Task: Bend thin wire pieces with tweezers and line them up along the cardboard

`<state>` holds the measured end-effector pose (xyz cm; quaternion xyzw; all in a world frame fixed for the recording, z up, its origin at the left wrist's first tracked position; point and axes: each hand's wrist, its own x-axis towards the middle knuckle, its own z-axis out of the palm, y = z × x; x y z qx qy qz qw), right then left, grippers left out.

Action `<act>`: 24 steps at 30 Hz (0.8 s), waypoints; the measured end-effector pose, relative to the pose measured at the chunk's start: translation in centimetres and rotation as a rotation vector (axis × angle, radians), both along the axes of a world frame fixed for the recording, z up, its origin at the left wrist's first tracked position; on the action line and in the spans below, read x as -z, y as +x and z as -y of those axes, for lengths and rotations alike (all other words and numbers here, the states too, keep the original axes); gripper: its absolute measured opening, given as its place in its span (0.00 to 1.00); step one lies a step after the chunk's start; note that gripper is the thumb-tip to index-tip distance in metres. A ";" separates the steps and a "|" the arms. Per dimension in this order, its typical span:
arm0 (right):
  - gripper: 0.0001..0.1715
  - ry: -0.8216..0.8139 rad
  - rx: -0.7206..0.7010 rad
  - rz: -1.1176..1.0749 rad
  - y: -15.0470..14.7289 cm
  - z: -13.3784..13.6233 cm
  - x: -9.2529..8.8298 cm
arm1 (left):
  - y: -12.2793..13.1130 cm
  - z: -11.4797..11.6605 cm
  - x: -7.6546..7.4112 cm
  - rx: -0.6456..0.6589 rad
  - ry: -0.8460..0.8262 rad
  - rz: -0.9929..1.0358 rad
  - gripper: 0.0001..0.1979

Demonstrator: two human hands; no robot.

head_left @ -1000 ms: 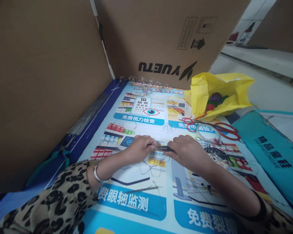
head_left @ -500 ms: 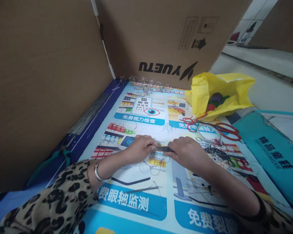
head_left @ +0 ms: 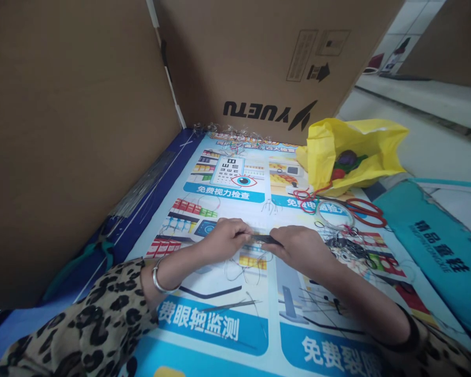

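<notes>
My left hand (head_left: pixel 224 240) and my right hand (head_left: pixel 298 247) meet over a printed poster mat (head_left: pixel 220 324). The right hand's fingers are closed round a small dark tool (head_left: pixel 264 239), probably pliers, whose tip points left. My left hand pinches something thin at that tip; I cannot make out what it is. Thin wire loops (head_left: pixel 243 269) lie on the mat just below both hands. A silver bangle (head_left: pixel 157 280) sits on my left wrist, above a leopard-print sleeve.
Cardboard walls (head_left: pixel 74 120) close off the left and back. A yellow plastic bag (head_left: pixel 351 152) lies at the back right, with red scissors (head_left: pixel 363 209) and tangled wire pieces (head_left: pixel 349 246) beside it. A teal bag (head_left: pixel 435 251) lies at right. Tweezers (head_left: pixel 223 306) rest near me.
My right hand has shifted slightly down and toward me, still holding the tool. The left hand stays pinched at the tool's tip.
</notes>
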<state>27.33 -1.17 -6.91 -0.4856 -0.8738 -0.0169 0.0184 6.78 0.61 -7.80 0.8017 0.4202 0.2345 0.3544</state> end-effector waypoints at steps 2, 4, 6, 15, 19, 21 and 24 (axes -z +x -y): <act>0.22 -0.008 0.019 -0.018 -0.1 0.0 0.2 | 0.0 0.0 0.0 0.001 -0.036 0.023 0.08; 0.22 -0.025 0.038 -0.031 -0.2 0.1 0.4 | -0.1 -0.1 0.2 -0.009 -0.070 0.046 0.09; 0.23 -0.045 0.059 -0.045 -0.3 0.2 0.5 | -0.2 -0.2 0.3 -0.033 -0.109 0.071 0.09; 0.22 -0.136 0.005 -0.086 -0.1 -0.3 0.3 | -0.4 -0.1 0.1 -0.027 -0.166 0.096 0.07; 0.22 -0.120 -0.094 -0.068 0.3 -0.5 -0.1 | -0.4 -0.2 0.1 0.016 -0.112 0.051 0.08; 0.23 -0.051 -0.113 -0.021 0.3 -0.4 -0.2 | -0.4 -0.2 0.3 0.031 -0.075 0.022 0.08; 0.22 0.054 -0.124 0.049 0.3 -0.2 -0.4 | -0.4 -0.3 0.5 0.045 -0.045 -0.004 0.08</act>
